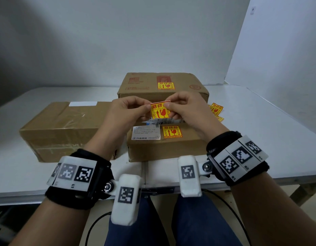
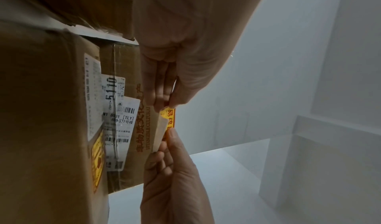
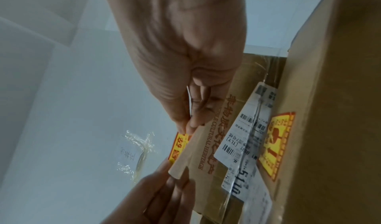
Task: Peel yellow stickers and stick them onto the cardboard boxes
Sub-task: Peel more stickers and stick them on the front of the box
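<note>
Above the near box, both hands hold one yellow sticker [image 1: 159, 112] with red print. My left hand [image 1: 148, 108] pinches its left edge and my right hand [image 1: 168, 105] pinches its top right corner. In the left wrist view the sticker [image 2: 170, 117] spans between the two pinches, with its beige backing [image 2: 160, 132] beside it. The right wrist view shows the same sticker [image 3: 179, 146] and backing [image 3: 185, 155]. The near cardboard box [image 1: 162, 148] bears a yellow sticker [image 1: 172, 131], and so does the far box [image 1: 189, 82]. The left box [image 1: 65, 128] shows none.
Spare yellow stickers [image 1: 215, 109] lie on the white table [image 1: 260, 121] right of the boxes. A white shipping label [image 1: 146, 133] is on the near box. Crumpled clear plastic [image 3: 138, 154] lies on the table. A wall stands behind and to the right.
</note>
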{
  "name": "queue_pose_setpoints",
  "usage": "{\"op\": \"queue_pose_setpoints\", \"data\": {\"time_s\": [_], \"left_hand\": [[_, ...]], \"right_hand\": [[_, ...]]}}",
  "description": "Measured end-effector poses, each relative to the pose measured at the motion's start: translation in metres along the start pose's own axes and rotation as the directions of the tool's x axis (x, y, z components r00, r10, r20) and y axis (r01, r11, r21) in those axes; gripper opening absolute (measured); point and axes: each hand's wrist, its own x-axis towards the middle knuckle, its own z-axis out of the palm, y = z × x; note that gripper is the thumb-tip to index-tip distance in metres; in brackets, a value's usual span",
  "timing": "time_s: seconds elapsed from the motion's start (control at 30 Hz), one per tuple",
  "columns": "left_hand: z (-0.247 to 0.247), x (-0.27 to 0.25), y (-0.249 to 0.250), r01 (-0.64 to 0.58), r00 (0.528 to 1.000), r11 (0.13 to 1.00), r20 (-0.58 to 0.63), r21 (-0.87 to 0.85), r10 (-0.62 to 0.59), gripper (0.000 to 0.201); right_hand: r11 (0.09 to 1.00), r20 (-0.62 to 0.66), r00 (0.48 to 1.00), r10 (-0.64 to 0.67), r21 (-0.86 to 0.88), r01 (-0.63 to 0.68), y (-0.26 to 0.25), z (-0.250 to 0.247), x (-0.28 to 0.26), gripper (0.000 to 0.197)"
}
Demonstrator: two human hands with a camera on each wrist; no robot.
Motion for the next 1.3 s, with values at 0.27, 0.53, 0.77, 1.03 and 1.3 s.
{"op": "queue_pose_setpoints", "data": {"time_s": [0.27, 0.53, 0.77, 1.03, 1.3], "left_hand": [[0.005, 0.002, -0.004, 0.005, 1.000, 1.000, -0.028, -0.030, -0.006, 0.003], [0.003, 0.003, 0.000, -0.129, 0.990, 0.972, 0.085, 0.198, 0.114, 0.015], [0.005, 0.012, -0.006, -0.268, 0.963, 0.879, 0.128, 0.394, 0.236, 0.018], [0.013, 0.007, -0.006, -0.565, 0.724, 0.349, 0.247, 0.747, 0.644, 0.012], [0.016, 0.005, -0.006, -0.586, 0.699, 0.349, 0.239, 0.732, 0.674, 0.019]], "right_hand": [[0.899, 0.123, 0.983, 0.135, 0.402, -0.174, 0.001, 0.001, -0.007, 0.016], [0.846, 0.199, 0.963, 0.179, 0.468, -0.254, 0.006, -0.004, -0.008, 0.016], [0.840, 0.252, 0.941, 0.224, 0.439, -0.318, 0.007, -0.004, -0.008, 0.019], [0.704, 0.210, 0.938, 0.277, 0.620, -0.347, 0.007, -0.004, -0.010, 0.018], [0.640, 0.213, 0.944, 0.252, 0.695, -0.328, 0.006, -0.003, -0.012, 0.023]]}}
